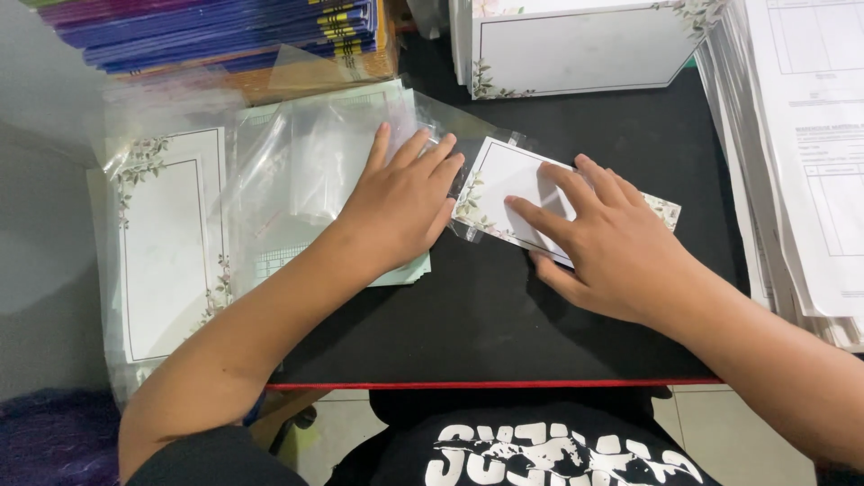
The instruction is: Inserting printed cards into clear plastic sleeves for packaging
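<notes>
Near edge: black table (504, 333) with a red trim along the front, person seated against it.

Right hand (612, 247) lies flat and open, palm down, fingers spread on a white card with floral corners (508, 180). The card lies directly under and just ahead-left of that hand; its long axis runs from upper left to lower right, tilted on the table. The right hand is the nearer one to it, covering its right half.

The card sits partly inside a clear plastic sleeve (490, 144); the left end is in the sleeve, which extends beyond it toward the left hand. Whether the right end is covered I cannot tell.

Left hand (405, 202) is open too, pressed flat on a loose heap of clear sleeves (315, 162) over pale green paper, fingertips touching the sleeve's edge.

Far left: stack of sleeved floral cards (166, 243), upright long axis.

Farther back: stack of bare floral cards (576, 49), coloured folders (225, 31) at upper left, printed sheets (810, 153) piled along the right.
</notes>
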